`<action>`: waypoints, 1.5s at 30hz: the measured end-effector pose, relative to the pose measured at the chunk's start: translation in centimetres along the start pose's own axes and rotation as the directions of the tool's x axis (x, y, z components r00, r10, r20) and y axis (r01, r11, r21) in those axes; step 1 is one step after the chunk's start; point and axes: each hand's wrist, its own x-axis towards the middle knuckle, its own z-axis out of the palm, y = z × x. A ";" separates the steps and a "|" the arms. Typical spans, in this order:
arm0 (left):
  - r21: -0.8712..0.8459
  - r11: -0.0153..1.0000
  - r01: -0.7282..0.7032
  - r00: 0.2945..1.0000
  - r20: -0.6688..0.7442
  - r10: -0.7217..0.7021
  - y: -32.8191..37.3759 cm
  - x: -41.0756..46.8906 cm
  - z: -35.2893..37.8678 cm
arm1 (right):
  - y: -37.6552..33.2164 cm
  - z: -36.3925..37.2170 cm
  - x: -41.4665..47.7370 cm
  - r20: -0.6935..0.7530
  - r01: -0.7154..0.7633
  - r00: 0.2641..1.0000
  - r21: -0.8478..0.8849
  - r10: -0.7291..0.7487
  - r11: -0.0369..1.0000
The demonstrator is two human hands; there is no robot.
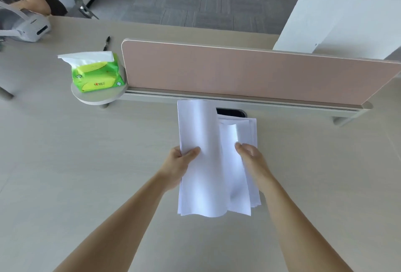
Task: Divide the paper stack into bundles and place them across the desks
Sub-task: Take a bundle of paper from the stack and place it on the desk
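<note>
Left hand (pixel 182 158) is gripping curled paper bundle (pixel 199 132), thumb on top; right hand (pixel 249 154) is pinching paper stack (pixel 247 128) just right.

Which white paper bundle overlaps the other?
The bowed white paper bundle gripped by the left hand; it lies over the fanned bundle that the right hand holds.

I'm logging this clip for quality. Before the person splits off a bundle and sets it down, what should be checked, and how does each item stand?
1. Grip of left hand on curled white paper bundle: ok, thumb on top.
2. Grip of right hand on flatter white paper stack: ok.
3. Bundle fully free of stack: cannot tell, they overlap.
4. Bare beige desk top left of the papers: ok.
5. Spacing from green tissue pack and black pen: ok, both well apart.
</note>
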 end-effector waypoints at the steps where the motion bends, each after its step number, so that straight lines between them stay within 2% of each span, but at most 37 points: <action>1: -0.013 1.000 -0.007 0.999 0.038 0.008 0.3 -0.6 -0.6 | -0.5 0.7 -0.9 0.014 0.011 1.000 -0.005 -0.011 1.000; 5: -0.066 0.996 -0.060 0.990 0.126 0.068 1.8 -3.9 -4.3 | -3.2 3.7 -4.0 0.036 0.067 0.997 -0.021 -0.067 0.998; 8: -0.090 0.989 -0.114 0.987 0.108 0.123 2.6 -6.1 -7.7 | -4.7 5.4 -4.8 -0.196 -0.012 0.981 -0.155 -0.019 0.988; 10: -0.075 0.984 -0.163 0.980 0.102 0.170 3.1 -7.4 -9.7 | -5.9 6.6 -5.8 -0.242 0.012 0.970 -0.111 -0.039 0.994; 12: -0.051 0.978 -0.201 0.973 0.105 0.205 3.4 -8.4 -11.6 | -6.9 8.6 -7.2 -0.058 0.066 0.996 0.067 -0.062 0.996; 15: -0.052 0.971 -0.233 0.967 0.096 0.237 3.6 -9.9 -14.2 | -7.8 12.3 -9.1 0.182 0.096 0.975 0.165 -0.126 0.982; 18: -0.051 0.964 -0.261 0.958 0.108 0.265 3.7 -11.3 -16.7 | -8.7 16.4 -10.6 0.268 0.102 0.953 0.146 -0.139 0.984; 20: -0.045 0.960 -0.277 0.954 0.105 0.281 3.8 -12.5 -18.3 | -9.2 18.7 -11.7 0.354 0.112 0.918 0.206 -0.181 0.972; 22: -0.001 0.950 -0.311 0.950 0.040 0.311 4.0 -13.8 -19.8 | -9.6 20.3 -12.5 0.386 0.123 0.893 0.288 -0.233 0.950; 24: 0.038 0.933 -0.359 0.930 -0.074 0.361 4.0 -15.1 -21.2 | -9.7 21.6 -13.3 0.359 0.156 0.876 0.422 -0.322 0.893; 26: 0.060 0.922 -0.383 0.910 -0.144 0.388 3.3 -16.0 -22.6 | -9.4 22.7 -14.6 0.218 0.237 0.895 0.506 -0.389 0.829; 29: 0.143 0.915 -0.378 0.881 -0.247 0.403 0.7 -16.5 -24.4 | -7.5 24.2 -16.9 0.027 0.409 0.891 0.386 -0.453 0.827; 31: 0.181 0.931 -0.318 0.871 -0.332 0.362 -2.0 -16.5 -25.3 | -4.8 25.2 -17.8 0.001 0.426 0.897 0.266 -0.442 0.865; 33: 0.202 0.943 -0.264 0.863 -0.387 0.325 -4.7 -16.4 -26.2 | -2.3 26.3 -18.3 0.035 0.411 0.907 0.147 -0.420 0.900; 37: 0.204 0.942 -0.266 0.862 -0.387 0.328 -7.3 -17.0 -26.9 | -0.6 27.6 -18.4 0.029 0.404 0.911 0.126 -0.410 0.906; 41: 0.249 0.925 -0.287 0.883 -0.307 0.357 -6.7 -18.5 -27.3 | -1.1 27.2 -18.8 0.060 0.423 0.898 0.157 -0.436 0.892; 45: 0.205 0.896 -0.394 0.869 -0.233 0.436 -4.7 -19.9 -27.9 | -2.5 25.5 -19.5 0.084 0.474 0.866 0.181 -0.493 0.862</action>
